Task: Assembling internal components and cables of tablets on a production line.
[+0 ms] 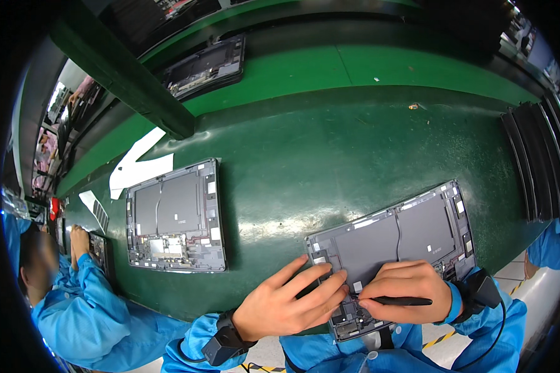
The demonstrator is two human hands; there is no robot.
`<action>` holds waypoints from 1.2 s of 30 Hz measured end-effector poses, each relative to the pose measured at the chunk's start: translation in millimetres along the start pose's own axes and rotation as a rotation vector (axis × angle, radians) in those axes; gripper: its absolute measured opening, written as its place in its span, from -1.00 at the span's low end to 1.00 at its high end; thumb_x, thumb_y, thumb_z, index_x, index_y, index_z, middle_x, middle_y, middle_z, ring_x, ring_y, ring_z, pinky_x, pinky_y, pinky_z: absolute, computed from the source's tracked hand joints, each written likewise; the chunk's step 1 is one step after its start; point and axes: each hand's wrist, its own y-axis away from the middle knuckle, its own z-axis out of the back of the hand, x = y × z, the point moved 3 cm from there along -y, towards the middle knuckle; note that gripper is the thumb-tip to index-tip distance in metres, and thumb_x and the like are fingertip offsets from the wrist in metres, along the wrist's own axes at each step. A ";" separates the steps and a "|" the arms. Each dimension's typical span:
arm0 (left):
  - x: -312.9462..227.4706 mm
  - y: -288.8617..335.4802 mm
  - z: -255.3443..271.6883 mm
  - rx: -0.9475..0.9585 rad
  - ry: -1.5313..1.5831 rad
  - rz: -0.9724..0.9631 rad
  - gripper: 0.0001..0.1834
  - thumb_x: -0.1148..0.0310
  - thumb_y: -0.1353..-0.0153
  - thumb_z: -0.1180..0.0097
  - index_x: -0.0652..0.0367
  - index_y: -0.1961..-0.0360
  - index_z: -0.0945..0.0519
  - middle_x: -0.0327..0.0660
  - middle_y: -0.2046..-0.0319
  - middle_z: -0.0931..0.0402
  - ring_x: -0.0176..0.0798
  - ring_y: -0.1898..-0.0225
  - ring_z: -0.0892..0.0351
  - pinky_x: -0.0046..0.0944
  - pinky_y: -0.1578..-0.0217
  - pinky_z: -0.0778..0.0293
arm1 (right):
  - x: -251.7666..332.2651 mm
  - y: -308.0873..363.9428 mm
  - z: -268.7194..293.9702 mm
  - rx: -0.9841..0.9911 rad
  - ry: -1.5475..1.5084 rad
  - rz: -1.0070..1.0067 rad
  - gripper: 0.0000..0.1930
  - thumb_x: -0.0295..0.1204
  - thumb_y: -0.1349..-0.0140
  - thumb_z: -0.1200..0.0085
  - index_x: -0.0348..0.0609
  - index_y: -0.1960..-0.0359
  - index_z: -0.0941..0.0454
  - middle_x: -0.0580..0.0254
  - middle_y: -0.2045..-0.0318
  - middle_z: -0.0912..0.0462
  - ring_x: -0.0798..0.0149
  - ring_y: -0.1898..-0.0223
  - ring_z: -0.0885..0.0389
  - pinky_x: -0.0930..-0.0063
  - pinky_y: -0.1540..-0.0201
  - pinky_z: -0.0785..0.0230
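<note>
An opened tablet (370, 248) lies on the green bench in front of me, its inside facing up, with a large dark battery and circuit boards showing. My right hand (410, 286) pinches a slim black pen-shaped tool (406, 301). Its tip, mostly hidden by my fingers, is at the board along the tablet's near edge. My left hand (292, 304) rests over the tablet's near left corner, fingers stretched out and apart. The fingertips touch the frame and the board close to the tool.
A second opened tablet (174, 217) lies to the left, beside white cut sheets (140, 165). More tablets (205, 68) are on the back shelf. A dark post (127, 74) rises at back left. Black panels (538, 161) stand stacked at right. A co-worker in blue (87, 304) works at left.
</note>
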 end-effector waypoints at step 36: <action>-11.7 6.5 -2.2 -0.026 0.042 0.006 -0.68 0.21 -0.07 -0.33 -0.12 0.10 -0.73 -0.30 -0.02 -0.57 -0.17 -0.11 -0.54 0.05 -0.21 -0.49 | -3.1 10.0 -0.5 -0.062 0.008 -0.102 -0.90 -0.57 -0.11 -0.30 -0.29 0.35 -0.64 0.14 0.49 -0.65 0.19 0.50 -0.59 0.35 0.43 -0.43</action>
